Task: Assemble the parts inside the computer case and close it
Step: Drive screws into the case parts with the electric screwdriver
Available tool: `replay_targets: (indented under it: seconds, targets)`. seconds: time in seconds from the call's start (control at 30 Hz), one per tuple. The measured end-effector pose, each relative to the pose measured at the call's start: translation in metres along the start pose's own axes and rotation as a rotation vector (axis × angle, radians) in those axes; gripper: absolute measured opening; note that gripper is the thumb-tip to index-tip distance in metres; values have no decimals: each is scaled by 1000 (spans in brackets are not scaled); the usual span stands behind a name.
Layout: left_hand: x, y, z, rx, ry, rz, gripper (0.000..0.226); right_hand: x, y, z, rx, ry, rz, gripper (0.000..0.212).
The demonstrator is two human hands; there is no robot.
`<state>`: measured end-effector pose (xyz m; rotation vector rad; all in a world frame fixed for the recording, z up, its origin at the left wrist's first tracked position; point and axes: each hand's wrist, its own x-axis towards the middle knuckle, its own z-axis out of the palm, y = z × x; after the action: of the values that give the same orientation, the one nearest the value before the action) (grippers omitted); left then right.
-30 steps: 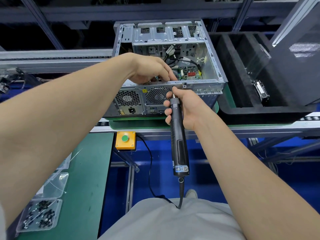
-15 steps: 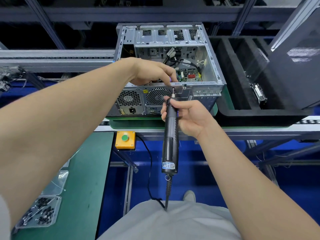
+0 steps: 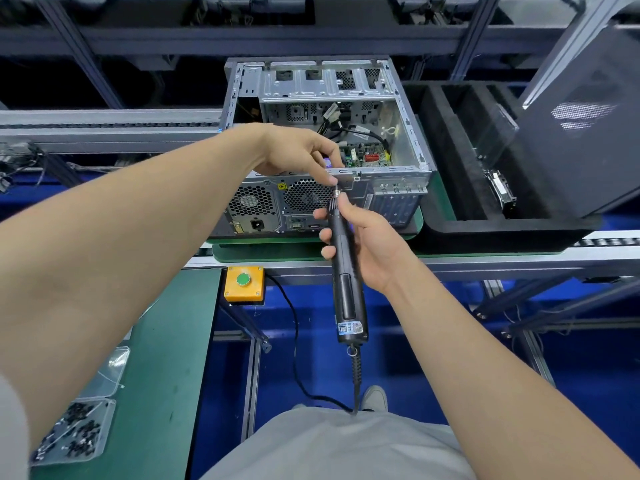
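**Seating the bit square before driving**

Lower left: clear tray of dark screws (image 3: 74, 434) on the green mat (image 3: 166, 341), well apart from the work; leave alone for now.

Centre, slightly left: left hand (image 3: 298, 154) reaching over the open computer case (image 3: 412, 140) in the upper middle of the frame. Fingertips pinched around the bit (image 3: 335, 190) at the case's near top rail. Presence of a screw there too small to tell. Keep that pinch light, steadying only, and pull the fingertips clear before spinning.

Just below, mid-frame: electric screwdriver (image 3: 346, 282) pointing up toward the rail, gripped by the right hand (image 3: 370, 244) high on the barrel. Line the barrel up with the hole, no sideways lean. Press gently, trigger briefly, and probably stop once snug to spare the thin sheet metal. Mind the cord trailing to lower centre.

Right side: black foam tray (image 3: 450, 161) just beside the case. Above it, a dark side panel (image 3: 581, 126), tilted and not yet fitted; save for closing.
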<state>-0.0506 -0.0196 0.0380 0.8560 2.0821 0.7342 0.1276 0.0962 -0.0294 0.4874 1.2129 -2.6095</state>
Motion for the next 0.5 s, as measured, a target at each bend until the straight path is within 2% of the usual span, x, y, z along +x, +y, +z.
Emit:
replay_targets:
  seconds: [0.1, 0.33, 0.43, 0.5]
  targets:
    - [-1, 2, 1, 31, -5, -8, 25, -5, -1, -1, 49, -44, 38, 15]
    - [-4, 3, 2, 16, -22, -29, 27, -12, 6, 5, 265, -84, 32, 25]
    - [-5, 4, 3, 13, -20, -20, 27, -17, 9, 3, 190, -126, 22, 26]
    - [-6, 6, 4, 17, -10, -25, 25, -18, 8, 1, 64, -73, 37, 35]
